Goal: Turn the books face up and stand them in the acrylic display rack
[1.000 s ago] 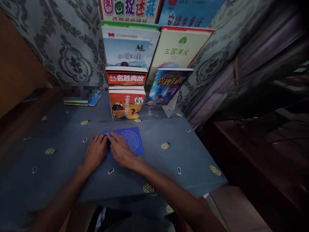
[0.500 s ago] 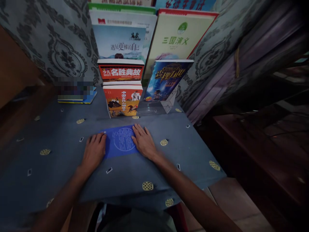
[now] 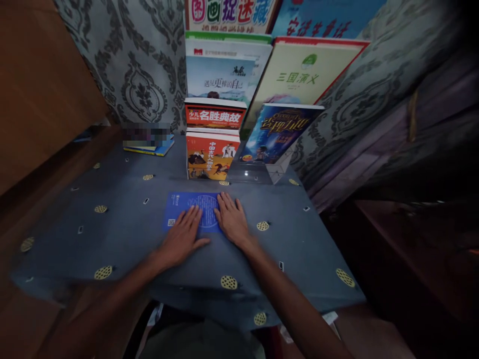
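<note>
A blue printed sheet lies flat on the patterned tablecloth, with white text, a circle and a small QR code on it. My left hand is open over its lower middle, fingers pointing up across the sheet and thumb out over the cloth. At the right edge rests my right hand, open and flat, fingertips near the top right corner. Part of the printing is hidden under the hands.
Just beyond the sheet stands a clear display rack of upright books, among them an orange book and a dark blue book. Several thin books lie stacked at the back left. Patterned curtains hang behind.
My left hand has moved from the sheet's left edge onto its lower middle, uncovering the left part. My right hand stays at the right edge. The camera view has shifted left and up.
</note>
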Action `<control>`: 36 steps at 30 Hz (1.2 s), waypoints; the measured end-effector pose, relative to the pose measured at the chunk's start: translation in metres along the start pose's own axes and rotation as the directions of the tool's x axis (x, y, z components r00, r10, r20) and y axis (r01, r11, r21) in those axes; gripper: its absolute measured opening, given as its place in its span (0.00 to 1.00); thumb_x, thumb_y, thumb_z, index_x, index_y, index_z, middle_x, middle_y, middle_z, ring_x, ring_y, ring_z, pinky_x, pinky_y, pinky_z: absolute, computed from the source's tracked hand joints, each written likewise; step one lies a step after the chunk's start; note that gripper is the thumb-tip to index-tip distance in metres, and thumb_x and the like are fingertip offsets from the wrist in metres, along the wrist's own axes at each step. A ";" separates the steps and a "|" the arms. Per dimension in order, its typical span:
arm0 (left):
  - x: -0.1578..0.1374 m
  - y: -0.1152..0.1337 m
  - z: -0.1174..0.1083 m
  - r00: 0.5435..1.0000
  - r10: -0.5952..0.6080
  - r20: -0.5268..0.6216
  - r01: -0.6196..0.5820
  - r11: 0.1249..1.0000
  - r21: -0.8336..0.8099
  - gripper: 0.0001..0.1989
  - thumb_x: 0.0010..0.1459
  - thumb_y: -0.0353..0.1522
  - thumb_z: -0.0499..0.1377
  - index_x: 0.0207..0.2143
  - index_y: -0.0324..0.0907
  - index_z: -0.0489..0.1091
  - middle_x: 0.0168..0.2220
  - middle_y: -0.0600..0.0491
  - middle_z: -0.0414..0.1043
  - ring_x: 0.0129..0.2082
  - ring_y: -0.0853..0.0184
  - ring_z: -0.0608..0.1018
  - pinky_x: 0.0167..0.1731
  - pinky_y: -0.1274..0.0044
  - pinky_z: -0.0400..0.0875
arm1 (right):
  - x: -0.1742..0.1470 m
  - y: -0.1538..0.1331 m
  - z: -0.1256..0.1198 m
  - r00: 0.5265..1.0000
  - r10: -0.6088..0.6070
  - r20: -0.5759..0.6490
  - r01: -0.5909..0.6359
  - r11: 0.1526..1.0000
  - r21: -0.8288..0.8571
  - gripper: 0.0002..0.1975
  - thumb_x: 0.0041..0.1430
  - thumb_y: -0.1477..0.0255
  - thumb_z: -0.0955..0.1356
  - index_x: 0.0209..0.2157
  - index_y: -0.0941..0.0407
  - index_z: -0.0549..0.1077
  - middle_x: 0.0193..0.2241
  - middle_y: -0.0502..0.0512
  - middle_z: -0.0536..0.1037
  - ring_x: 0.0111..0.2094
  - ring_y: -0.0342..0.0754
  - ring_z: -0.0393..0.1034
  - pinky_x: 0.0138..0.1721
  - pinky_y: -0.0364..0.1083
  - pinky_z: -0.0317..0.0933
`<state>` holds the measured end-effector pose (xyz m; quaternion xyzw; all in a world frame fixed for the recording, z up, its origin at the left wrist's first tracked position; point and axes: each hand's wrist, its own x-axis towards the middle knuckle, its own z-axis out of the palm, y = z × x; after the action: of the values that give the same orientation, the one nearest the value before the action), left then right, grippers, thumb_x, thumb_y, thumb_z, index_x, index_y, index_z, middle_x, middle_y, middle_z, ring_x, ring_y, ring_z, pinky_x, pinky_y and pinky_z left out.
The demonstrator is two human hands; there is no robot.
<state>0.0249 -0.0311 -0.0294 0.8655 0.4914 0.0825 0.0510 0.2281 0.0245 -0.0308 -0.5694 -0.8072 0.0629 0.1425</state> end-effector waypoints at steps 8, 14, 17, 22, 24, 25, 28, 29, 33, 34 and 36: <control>-0.028 -0.064 -0.005 0.981 -0.174 -0.085 0.181 0.981 0.077 0.37 0.69 0.49 0.47 0.71 0.35 0.48 0.71 0.35 0.51 0.72 0.53 0.53 0.67 0.54 0.53 | -0.002 -0.026 -0.005 0.997 -0.062 0.036 0.062 0.998 0.000 0.25 0.71 0.71 0.58 0.65 0.65 0.64 0.68 0.70 0.59 0.72 0.61 0.46 0.69 0.67 0.40; -0.027 -0.064 0.000 0.981 -0.162 -0.106 0.175 0.976 0.131 0.35 0.69 0.46 0.47 0.69 0.34 0.53 0.70 0.35 0.54 0.71 0.52 0.56 0.66 0.54 0.56 | 0.006 -0.076 0.009 0.946 -0.310 0.091 0.293 0.942 0.164 0.25 0.72 0.69 0.60 0.66 0.62 0.62 0.68 0.67 0.60 0.72 0.55 0.48 0.70 0.60 0.45; -0.026 -0.064 -0.001 0.981 -0.170 -0.098 0.182 0.974 0.137 0.34 0.69 0.47 0.46 0.69 0.34 0.53 0.70 0.36 0.54 0.71 0.52 0.56 0.66 0.55 0.55 | 0.020 -0.074 0.010 0.952 -0.284 0.113 0.266 0.952 0.155 0.27 0.72 0.65 0.60 0.67 0.62 0.60 0.69 0.66 0.59 0.72 0.55 0.47 0.71 0.60 0.43; -0.026 -0.062 -0.004 0.980 -0.176 -0.088 0.186 0.977 0.108 0.35 0.69 0.47 0.46 0.69 0.33 0.53 0.71 0.35 0.53 0.72 0.52 0.55 0.67 0.56 0.53 | 0.033 -0.042 -0.002 0.986 -0.129 0.107 0.120 0.989 0.084 0.29 0.72 0.62 0.60 0.67 0.63 0.59 0.69 0.67 0.58 0.72 0.55 0.47 0.70 0.60 0.43; -0.026 -0.062 -0.004 0.981 -0.173 -0.092 0.183 0.978 0.103 0.35 0.68 0.47 0.46 0.69 0.35 0.52 0.71 0.36 0.53 0.72 0.52 0.55 0.66 0.55 0.54 | 0.029 -0.031 -0.006 0.991 -0.089 0.104 0.083 0.995 0.053 0.29 0.72 0.62 0.59 0.68 0.63 0.59 0.69 0.67 0.57 0.72 0.56 0.47 0.70 0.61 0.43; -0.026 -0.062 -0.005 0.981 -0.173 -0.091 0.182 0.978 0.104 0.35 0.68 0.48 0.47 0.70 0.35 0.52 0.70 0.36 0.53 0.72 0.52 0.55 0.66 0.54 0.54 | 0.025 -0.027 -0.008 0.991 -0.076 0.106 0.073 0.997 0.038 0.29 0.73 0.62 0.59 0.68 0.64 0.59 0.69 0.68 0.57 0.72 0.56 0.46 0.70 0.61 0.43; -0.024 -0.061 -0.010 0.983 -0.173 -0.054 0.179 0.976 0.128 0.35 0.68 0.48 0.48 0.69 0.35 0.54 0.70 0.34 0.54 0.71 0.49 0.56 0.65 0.52 0.55 | 0.009 -0.021 -0.012 0.991 -0.067 0.115 0.068 0.998 -0.001 0.30 0.73 0.62 0.58 0.68 0.65 0.57 0.70 0.68 0.55 0.72 0.58 0.46 0.70 0.61 0.43; -0.022 -0.061 -0.013 0.986 -0.166 -0.032 0.168 0.976 0.141 0.35 0.67 0.48 0.48 0.68 0.35 0.55 0.70 0.34 0.54 0.71 0.49 0.57 0.65 0.52 0.55 | 0.004 -0.021 -0.012 0.991 -0.067 0.118 0.068 0.998 -0.009 0.30 0.73 0.62 0.58 0.68 0.66 0.57 0.70 0.68 0.55 0.72 0.58 0.47 0.70 0.62 0.43; -0.011 -0.052 -0.033 0.997 -0.059 0.055 0.049 0.982 0.180 0.30 0.66 0.46 0.53 0.63 0.38 0.64 0.66 0.33 0.63 0.66 0.47 0.66 0.64 0.50 0.55 | -0.016 -0.022 -0.012 0.993 -0.074 0.096 0.077 0.997 -0.024 0.30 0.73 0.60 0.57 0.68 0.64 0.57 0.70 0.68 0.55 0.72 0.59 0.46 0.69 0.63 0.45; -0.008 -0.049 -0.038 0.997 -0.025 0.076 0.010 0.983 0.182 0.27 0.66 0.45 0.55 0.61 0.39 0.66 0.64 0.34 0.66 0.64 0.47 0.69 0.63 0.50 0.56 | -0.021 -0.023 -0.011 0.993 -0.079 0.089 0.082 0.996 -0.024 0.30 0.73 0.60 0.58 0.68 0.63 0.58 0.70 0.68 0.55 0.72 0.59 0.46 0.69 0.63 0.45; 0.000 -0.041 -0.046 0.991 0.032 0.128 -0.055 0.983 0.176 0.23 0.64 0.40 0.58 0.58 0.41 0.69 0.60 0.35 0.71 0.59 0.47 0.74 0.61 0.51 0.60 | -0.030 -0.024 -0.011 0.993 -0.086 0.079 0.088 0.996 -0.021 0.31 0.72 0.59 0.59 0.68 0.63 0.58 0.70 0.68 0.55 0.72 0.59 0.46 0.69 0.63 0.46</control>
<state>-0.0188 -0.0102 0.0093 0.8806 0.4736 -0.0151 0.0017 0.2187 -0.0126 -0.0188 -0.5324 -0.8370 0.0686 0.1065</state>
